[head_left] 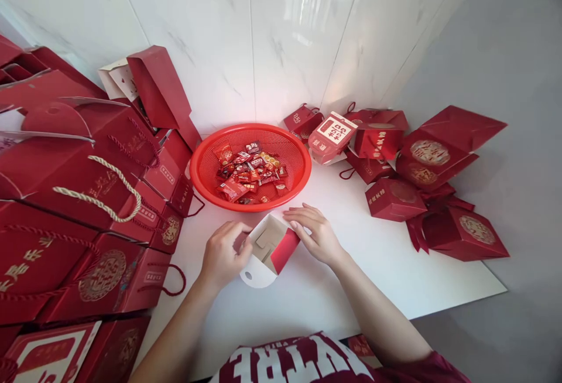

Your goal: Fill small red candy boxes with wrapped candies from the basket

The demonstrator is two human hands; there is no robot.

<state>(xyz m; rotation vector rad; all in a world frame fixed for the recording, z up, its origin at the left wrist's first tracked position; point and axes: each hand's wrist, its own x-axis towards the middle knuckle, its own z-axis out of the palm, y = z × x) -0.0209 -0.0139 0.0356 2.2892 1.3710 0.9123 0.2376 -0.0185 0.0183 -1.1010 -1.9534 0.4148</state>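
A small red gift box with a pale inside stands open on the white table, its rounded white flap folded out toward me. Nothing shows inside it but the bare cardboard. My left hand grips the box's left wall between thumb and fingers. On the other side my right hand rests with fingers stretched along the far right edge of the box. Just beyond both hands sits a red plastic basket holding a heap of wrapped candies, mostly in red wrappers.
Stacked red gift boxes with rope handles crowd the left side. At the back right lie several smaller red boxes, with larger ones near the table's right edge. A tiled wall rises behind the basket.
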